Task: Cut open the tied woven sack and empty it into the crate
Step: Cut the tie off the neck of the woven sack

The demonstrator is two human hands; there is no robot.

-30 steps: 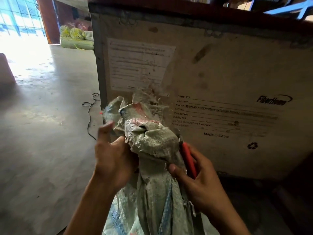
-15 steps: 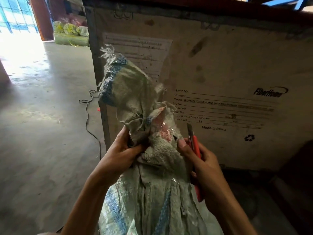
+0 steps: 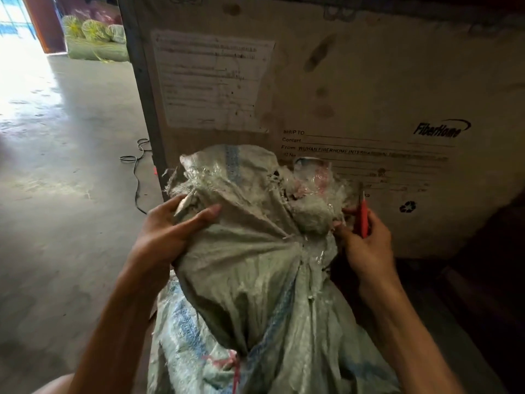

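1. The woven sack [image 3: 250, 280] stands upright just in front of the crate [image 3: 355, 81], by its labelled side. Its frayed top is folded over to the left, and clear plastic shows at the mouth.
2. The left hand [image 3: 170, 234] grips the folded top flap.
3. The right hand [image 3: 369, 245] holds a red utility knife [image 3: 363, 220] blade up, with its fingertips touching the sack's bunched neck.
4. A black cable [image 3: 137, 177] lies on the concrete floor [image 3: 56, 194] to the left of the crate.

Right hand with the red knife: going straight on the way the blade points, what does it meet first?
Probably the crate wall: the knife in the right hand points up and away, just beside the top of the sack. Depth is unclear.
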